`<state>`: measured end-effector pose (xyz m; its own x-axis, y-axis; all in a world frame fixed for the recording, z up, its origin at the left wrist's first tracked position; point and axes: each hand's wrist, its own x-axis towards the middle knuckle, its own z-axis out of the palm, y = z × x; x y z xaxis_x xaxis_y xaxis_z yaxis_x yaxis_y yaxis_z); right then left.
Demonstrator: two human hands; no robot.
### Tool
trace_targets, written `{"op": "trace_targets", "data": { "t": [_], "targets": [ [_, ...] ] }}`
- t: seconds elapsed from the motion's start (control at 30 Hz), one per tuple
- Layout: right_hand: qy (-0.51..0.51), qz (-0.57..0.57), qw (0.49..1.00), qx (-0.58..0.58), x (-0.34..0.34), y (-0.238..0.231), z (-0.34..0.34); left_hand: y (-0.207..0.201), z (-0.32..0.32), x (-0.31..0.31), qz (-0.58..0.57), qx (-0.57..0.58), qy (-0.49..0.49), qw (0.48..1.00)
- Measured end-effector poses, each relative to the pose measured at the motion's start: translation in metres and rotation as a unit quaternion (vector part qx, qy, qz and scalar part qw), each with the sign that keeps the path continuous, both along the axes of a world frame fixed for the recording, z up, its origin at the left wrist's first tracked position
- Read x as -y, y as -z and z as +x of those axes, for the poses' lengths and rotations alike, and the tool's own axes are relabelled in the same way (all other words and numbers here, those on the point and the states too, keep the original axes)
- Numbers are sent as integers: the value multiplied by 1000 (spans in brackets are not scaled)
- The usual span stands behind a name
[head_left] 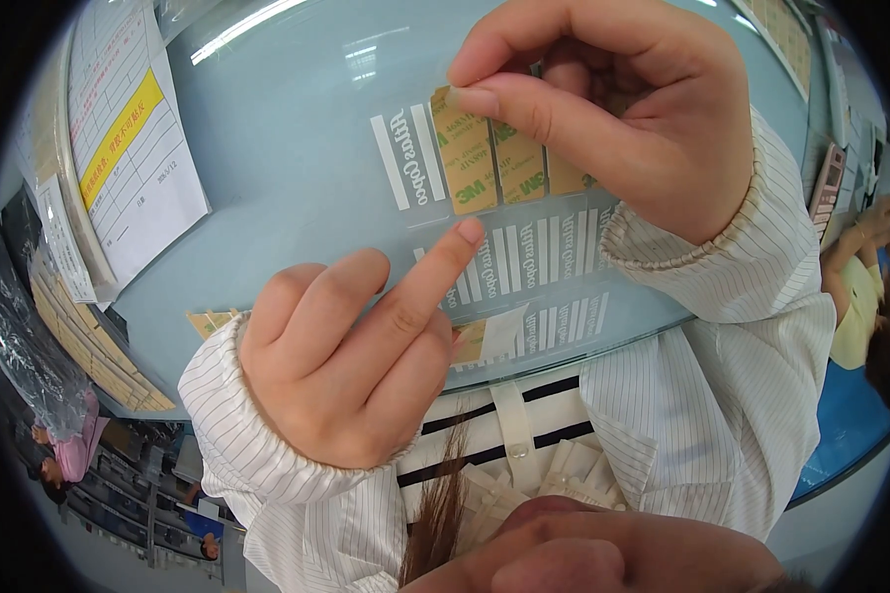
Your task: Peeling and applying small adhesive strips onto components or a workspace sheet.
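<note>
My right hand (643, 119) pinches the top of a yellow-backed adhesive strip (467, 158) between thumb and index finger. The strip is beside further yellow-backed strips (520, 166) in a row on a clear film with white lettering and bars (405, 163). My left hand (356, 346) is palm down; one finger stretches out to the film's lower edge while the others curl in. Its thumb is hidden. A tan piece with a white end (489, 336) shows beside the curled fingers; whether they grip it cannot be told. More lettered film (539, 252) lies below.
The bluish glass tabletop (277, 178) ends close to my body. Printed paper with a yellow band (133, 148) lies at the left, above stacked tan strips (89, 336) and clear plastic wrapping (40, 346). Another tan sheet (776, 35) is at the far right. Other people sit nearby.
</note>
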<state>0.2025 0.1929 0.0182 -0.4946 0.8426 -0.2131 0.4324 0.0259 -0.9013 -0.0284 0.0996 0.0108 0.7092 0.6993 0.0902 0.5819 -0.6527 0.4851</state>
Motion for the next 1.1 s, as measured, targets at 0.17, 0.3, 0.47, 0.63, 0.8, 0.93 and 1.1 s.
{"op": "trace_targets", "data": {
  "t": [0.17,0.3,0.47,0.63,0.8,0.93,1.1],
  "targets": [
    [-18,58,998,-21,1,8,3,2,1,-3,-3,0,9,1000],
    [-4,2,1000,-9,1,11,2,4,1,-3,-7,-9,1,1000],
    [-16,27,999,-32,1,13,4,4,1,-6,-6,-16,1,1000],
    [21,-70,997,-5,-1,-6,0,2,5,-8,-33,-31,-11,999],
    [-9,-21,999,33,-4,-6,4,2,5,-9,-55,-22,-17,998],
    [15,31,999,-26,0,1,2,1,3,-13,-56,-27,-17,998],
    [4,50,999,14,1,3,-1,1,1,-16,-55,-35,-31,997]
  ]
}}
